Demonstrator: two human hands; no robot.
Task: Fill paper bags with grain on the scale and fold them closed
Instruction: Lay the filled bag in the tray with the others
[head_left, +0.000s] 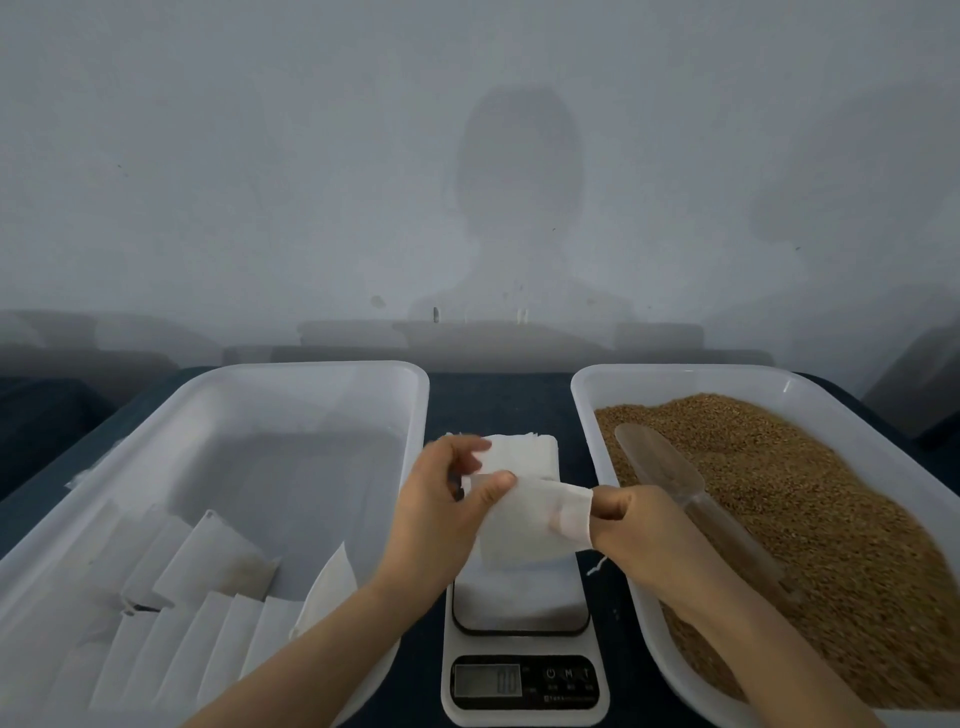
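Both hands hold one white paper bag (522, 525) in the air above the white digital scale (522, 654). My left hand (441, 499) pinches the bag's left edge between thumb and fingers. Fingers of my right hand (628, 525) are inside the bag's mouth at its right end, showing through the paper. A stack of flat white bags (524, 452) lies on the dark table behind the scale. Brown grain (810, 509) fills the right bin, with a clear plastic scoop (675, 478) lying on it. The scale's display reads 0.0.
A white bin (322, 374) at the left holds several folded filled bags (208, 582) in rows near its front. The grain bin's white rim (587, 395) runs close beside the scale. A pale wall stands behind the dark table (498, 400).
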